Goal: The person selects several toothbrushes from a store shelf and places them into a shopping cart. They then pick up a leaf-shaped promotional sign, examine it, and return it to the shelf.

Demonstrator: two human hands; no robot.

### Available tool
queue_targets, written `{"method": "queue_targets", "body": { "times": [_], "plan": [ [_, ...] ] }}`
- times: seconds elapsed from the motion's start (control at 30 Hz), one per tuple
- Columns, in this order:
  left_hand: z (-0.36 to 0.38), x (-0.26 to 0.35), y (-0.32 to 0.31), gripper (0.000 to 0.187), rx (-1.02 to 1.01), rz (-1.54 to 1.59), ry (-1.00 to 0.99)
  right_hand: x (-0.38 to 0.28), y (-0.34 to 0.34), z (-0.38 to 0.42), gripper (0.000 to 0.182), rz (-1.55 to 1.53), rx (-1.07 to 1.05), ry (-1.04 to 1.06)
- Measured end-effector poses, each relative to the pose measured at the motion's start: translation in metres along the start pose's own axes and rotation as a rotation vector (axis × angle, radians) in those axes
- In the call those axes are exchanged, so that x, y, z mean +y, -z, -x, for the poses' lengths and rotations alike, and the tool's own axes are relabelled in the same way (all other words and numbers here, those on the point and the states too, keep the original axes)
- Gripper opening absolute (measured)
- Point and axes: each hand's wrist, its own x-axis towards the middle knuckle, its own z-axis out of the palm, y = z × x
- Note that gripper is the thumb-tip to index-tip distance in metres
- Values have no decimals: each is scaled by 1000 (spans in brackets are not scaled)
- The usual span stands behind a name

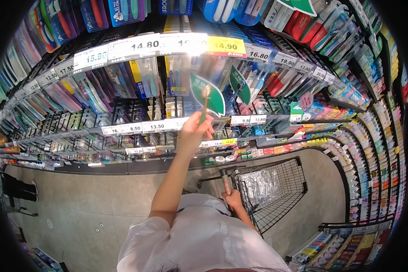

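Note:
My left hand [197, 127] is raised in front of the shelf, its fingers closed round the green handle of a toothbrush [204, 105]. The brush stands nearly upright, bristle head at the top. Behind it, a green leaf-shaped sign [216, 100] overlaps the brush in this view. Low at my right side, my right hand [233, 199] is closed on the handle [225, 180] of a black wire shopping cart [299, 174]. Clear, shiny plastic [260, 187] covers part of the cart.
Packed toothbrushes [95, 93] hang in rows across the shelves, above price strips [156, 126]. A yellow price tag [225, 46] marks the upper edge. Shelves of small goods [371, 158] curve down the right. A person's dark-clothed legs [20, 187] show at far left.

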Motion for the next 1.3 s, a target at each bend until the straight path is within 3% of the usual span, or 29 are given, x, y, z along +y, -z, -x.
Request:
{"method": "queue_targets", "body": {
  "times": [0.1, 0.2, 0.23, 0.33, 0.37, 0.47, 0.5, 0.6, 0.77, 0.87, 0.9, 1.0, 1.03, 1.3],
  "plan": [
    [-14, -34, 4, 7, 172, -152, -85, -2, 1, 0, 33, 7, 6, 4],
    [-17, -45, 8, 8, 276, -554, -248, -6, 4, 3, 34, 25, 8, 8],
    [-18, -45, 9, 20, 281, -678, -287, -7, 5, 4, 34, 32, 6, 11],
    [-17, -39, -4, 32, 559, -749, -673, -5, 4, 2, 35, 33, 4, -2],
    [-14, -34, -7, 42, 626, -884, -703, -4, 3, 2, 35, 34, 6, 4],
    [-6, -41, -6, 41, 524, -909, -1002, -4, 3, 1, 34, 23, 14, 14],
    [-6, -41, -7, 44, 355, -855, -989, -6, 4, 1, 33, 11, 16, 11],
    [-22, -42, -25, 47, 213, -838, -727, -7, 4, 3, 31, -2, 26, 12],
    [-49, -60, -24, 61, 61, -855, -567, -10, 7, 5, 30, -22, 66, 77],
    [-57, -72, -27, 60, 33, -833, -539, -8, 5, 4, 29, -36, 56, 67],
    [-57, -74, -28, 53, 55, -873, -581, -5, 4, 3, 29, -29, 49, 56],
    [-57, -83, -28, 43, 28, -728, -453, 1, 0, 1, 29, -35, 51, 42],
    [-57, -86, -27, 33, 42, -737, -506, 2, 0, 1, 30, -24, 52, 36],
    [-23, -71, -38, 17, -138, -640, -345, 3, -2, -2, 31, -74, 20, 32]
  ]
}}
